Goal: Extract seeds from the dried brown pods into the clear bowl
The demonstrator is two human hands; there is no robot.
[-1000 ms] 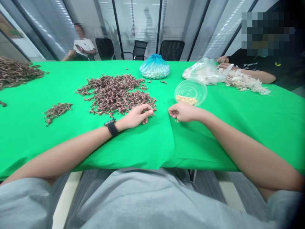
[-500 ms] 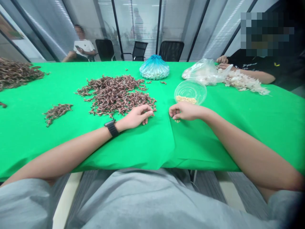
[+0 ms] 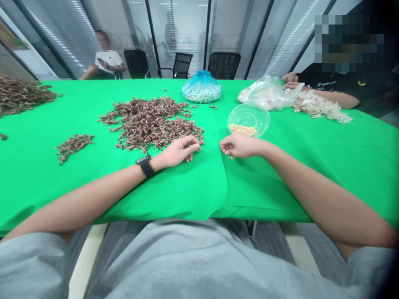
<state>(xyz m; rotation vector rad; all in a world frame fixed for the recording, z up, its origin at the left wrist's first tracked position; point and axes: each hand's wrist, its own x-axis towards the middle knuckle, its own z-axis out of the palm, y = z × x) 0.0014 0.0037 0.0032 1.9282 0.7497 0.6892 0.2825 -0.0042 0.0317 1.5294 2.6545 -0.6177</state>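
Note:
My left hand (image 3: 183, 150), with a black watch on its wrist, rests on the green cloth at the near right edge of a heap of small dark-brown twisted pieces (image 3: 156, 120). Its fingers are curled and the thumb tip meets the index fingertip. Whatever lies in that pinch is too small to make out. My right hand (image 3: 238, 145) is bent downward with curled fingers, just in front of a round clear plastic tub (image 3: 263, 120). Small golden grains (image 3: 243, 129) lie in the tub. A few more grains (image 3: 231, 157) show on the cloth under the right fingers, whose tips are partly hidden.
A tied blue plastic bag (image 3: 201, 88) of pale pieces stands behind the heap. A small brown cluster (image 3: 75, 146) and a larger brown pile (image 3: 21, 96) are leftward. At right, a co-worker's hands (image 3: 293, 81) are by a clear bag (image 3: 264, 93) and pale scraps (image 3: 321, 107).
Both hands keep nearly the same place and pose. The whole view has shifted very slightly, and fewer grains show beneath my right fingers.

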